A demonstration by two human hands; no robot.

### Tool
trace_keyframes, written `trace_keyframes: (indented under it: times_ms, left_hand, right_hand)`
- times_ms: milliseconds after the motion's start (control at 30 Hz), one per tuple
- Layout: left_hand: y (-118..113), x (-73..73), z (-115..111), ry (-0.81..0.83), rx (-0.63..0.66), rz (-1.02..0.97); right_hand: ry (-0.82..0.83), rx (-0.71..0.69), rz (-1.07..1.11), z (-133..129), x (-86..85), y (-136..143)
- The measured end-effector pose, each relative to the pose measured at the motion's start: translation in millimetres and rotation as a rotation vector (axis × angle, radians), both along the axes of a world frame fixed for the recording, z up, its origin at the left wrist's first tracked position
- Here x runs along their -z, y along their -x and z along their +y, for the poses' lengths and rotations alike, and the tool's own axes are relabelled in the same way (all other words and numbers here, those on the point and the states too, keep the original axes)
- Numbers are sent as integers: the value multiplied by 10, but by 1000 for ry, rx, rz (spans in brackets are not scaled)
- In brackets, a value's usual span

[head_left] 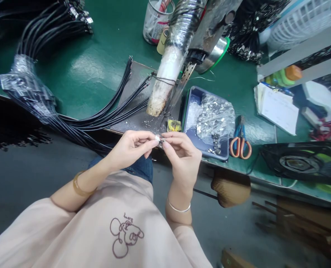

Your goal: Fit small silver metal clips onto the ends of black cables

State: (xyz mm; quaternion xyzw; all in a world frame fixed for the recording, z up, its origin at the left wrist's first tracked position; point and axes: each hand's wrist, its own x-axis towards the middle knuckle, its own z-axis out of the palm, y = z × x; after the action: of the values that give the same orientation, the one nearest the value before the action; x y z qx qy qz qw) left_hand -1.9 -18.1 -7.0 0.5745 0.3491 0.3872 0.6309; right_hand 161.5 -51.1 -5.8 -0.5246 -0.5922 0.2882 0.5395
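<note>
My left hand (134,147) and my right hand (182,154) meet at the table's front edge, both in a pinch. Between their fingertips is a small silvery metal connector part (161,140), largely covered by the fingers. Just beyond the hands lies a dark work plate (134,126) sprinkled with tiny metal bits. A small yellow block (174,125), perhaps a soldering sponge, is close to my right fingers. Black cables (106,119) with bare tips fan across the plate from the left. Right of the plate, a blue tray (225,147) holds bagged and loose silvery metal parts (214,119).
A foil-wrapped duct (168,70) slants down over the plate. Orange-handled scissors (240,143) lie right of the tray, with a black fan (299,162) farther right. Plastic wrap (28,85) binds the cable bundle at left. A clear cup (154,26) stands at the back.
</note>
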Motion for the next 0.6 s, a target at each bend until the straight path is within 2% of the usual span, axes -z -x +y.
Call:
trace_keyframes:
  times_ms: [133,200,333,400,467,533,600]
  left_hand:
    - [3,-8,-9,-99,-29,83]
    - [13,9,-15,-264,-47,173]
    - [18,84,-49,-711,-92,428]
    - [3,101,-79,-815,-121,478]
    - [-14,79,-105,-751,-140,402]
    - [-19,25,-112,-522,-100,271]
    - [-2,-32,-94,-235,-6,145]
  right_hand:
    - [5,2,-13,-1,3,-19]
    - [7,-26,-51,-3,-13,-50]
    - [-8,-34,-232,-31,-63,-99]
    - [-10,-26,-232,-59,-69,-88]
    - [-8,-22,-140,-92,-53,-45]
    - [-38,7,-66,-120,-19,16]
    - [-90,49,-58,-134,24,76]
